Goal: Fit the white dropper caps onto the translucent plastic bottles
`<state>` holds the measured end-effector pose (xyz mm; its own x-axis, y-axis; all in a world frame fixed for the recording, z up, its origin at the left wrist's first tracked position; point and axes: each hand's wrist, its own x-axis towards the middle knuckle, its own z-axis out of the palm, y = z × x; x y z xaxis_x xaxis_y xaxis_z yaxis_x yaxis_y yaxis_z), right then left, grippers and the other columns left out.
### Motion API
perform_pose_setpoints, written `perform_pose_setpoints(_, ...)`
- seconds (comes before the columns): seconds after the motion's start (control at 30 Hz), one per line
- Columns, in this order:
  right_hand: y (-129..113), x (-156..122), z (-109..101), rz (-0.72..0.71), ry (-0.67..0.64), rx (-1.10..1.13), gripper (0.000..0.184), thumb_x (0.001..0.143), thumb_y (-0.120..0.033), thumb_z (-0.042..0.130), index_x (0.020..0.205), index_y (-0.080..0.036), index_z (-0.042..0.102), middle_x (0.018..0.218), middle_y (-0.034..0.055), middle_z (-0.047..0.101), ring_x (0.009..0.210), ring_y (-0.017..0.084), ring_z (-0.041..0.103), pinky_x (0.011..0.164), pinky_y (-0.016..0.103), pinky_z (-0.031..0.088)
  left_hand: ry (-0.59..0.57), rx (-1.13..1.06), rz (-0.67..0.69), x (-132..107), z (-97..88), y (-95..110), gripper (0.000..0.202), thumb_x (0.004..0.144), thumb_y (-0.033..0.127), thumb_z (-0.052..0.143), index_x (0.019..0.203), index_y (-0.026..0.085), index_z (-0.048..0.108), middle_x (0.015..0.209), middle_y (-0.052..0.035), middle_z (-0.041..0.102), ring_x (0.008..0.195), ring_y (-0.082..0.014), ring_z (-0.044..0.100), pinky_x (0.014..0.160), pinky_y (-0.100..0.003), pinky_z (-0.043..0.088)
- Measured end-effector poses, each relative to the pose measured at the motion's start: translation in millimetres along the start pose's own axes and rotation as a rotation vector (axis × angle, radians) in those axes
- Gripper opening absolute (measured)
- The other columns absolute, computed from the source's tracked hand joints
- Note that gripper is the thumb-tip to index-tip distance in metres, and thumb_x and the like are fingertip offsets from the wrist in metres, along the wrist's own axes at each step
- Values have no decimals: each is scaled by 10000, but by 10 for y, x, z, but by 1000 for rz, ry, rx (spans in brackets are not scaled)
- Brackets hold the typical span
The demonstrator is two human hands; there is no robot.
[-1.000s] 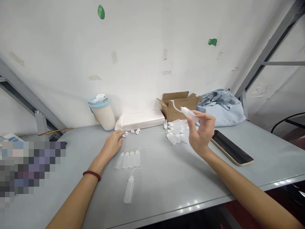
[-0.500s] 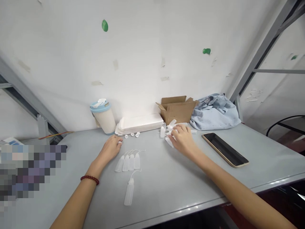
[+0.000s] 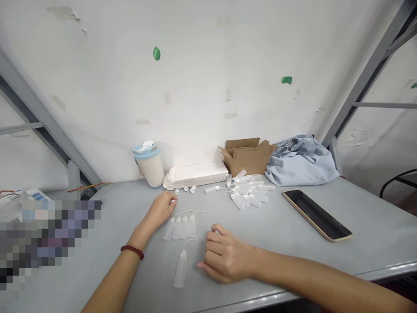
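Observation:
My left hand [image 3: 160,208] rests on the table behind a row of several translucent plastic dropper bottles [image 3: 184,228] with thin curved tips. Its fingers are closed, with a sliver of a small white cap [image 3: 173,201] showing at the fingertips. My right hand [image 3: 224,255] hovers or rests right of a single dropper bottle [image 3: 180,269] lying nearer the front edge. The right fingers are curled in; what they hold, if anything, is hidden. A few loose white caps [image 3: 186,189] lie beyond my left hand. A pile of dropper bottles [image 3: 247,191] spreads farther back.
Along the wall stand a cup with a blue lid [image 3: 150,167], a stack of white flat boxes [image 3: 198,174], an open cardboard box [image 3: 250,158] and bunched light-blue cloth [image 3: 301,163]. A phone [image 3: 316,215] lies right on the grey table [image 3: 286,265].
My right hand has left the bottle pile and come left and nearer, beside the single bottle; the pile now shows uncovered. My left hand stays by the row. The view has shifted slightly.

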<state>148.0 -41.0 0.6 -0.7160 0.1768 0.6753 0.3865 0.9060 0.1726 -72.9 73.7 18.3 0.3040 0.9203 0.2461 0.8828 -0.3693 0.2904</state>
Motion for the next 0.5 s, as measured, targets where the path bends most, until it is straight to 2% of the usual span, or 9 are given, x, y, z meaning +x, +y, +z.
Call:
perform_pose_setpoints(0.1,-47,17,-29,51,-109,96,328,902,-236,397,614,-153,533,564,9,470,571,141,356,621,294,317,22,-35,4,5,7,38,195,738,173,456,805,148,638,824,-94,664,760,-224,611,719,-314,454)
perform_pose_setpoints(0.2,-134,59,-62,146,-255,239,265,901,-325,433,917,-107,581,777,64,552,701,166,420,678,287,353,46,-71,6,-1,-8,109,197,754,183,456,832,151,634,853,-85,667,769,-208,611,737,-301,456)
perform_pose_setpoints(0.3,-195,100,-76,205,-384,292,454,884,-447,470,1222,-145,468,963,93,529,819,196,420,741,307,363,62,-105,9,-16,-42,198,203,767,191,451,845,161,636,880,-76,672,788,-202,614,756,-296,458)
perform_pose_setpoints(0.4,-208,122,-65,211,-476,296,584,861,-548,452,1334,-215,378,963,82,497,807,201,398,733,316,359,67,-142,13,-28,-76,276,212,774,198,447,850,162,641,892,-78,671,797,-208,612,763,-311,462)
perform_pose_setpoints(0.5,-200,128,-50,210,-498,307,581,856,-575,433,1336,-250,387,937,69,480,796,195,393,727,311,352,68,-187,8,-37,-98,333,197,773,207,463,835,165,645,887,-77,669,781,-208,612,764,-327,471)
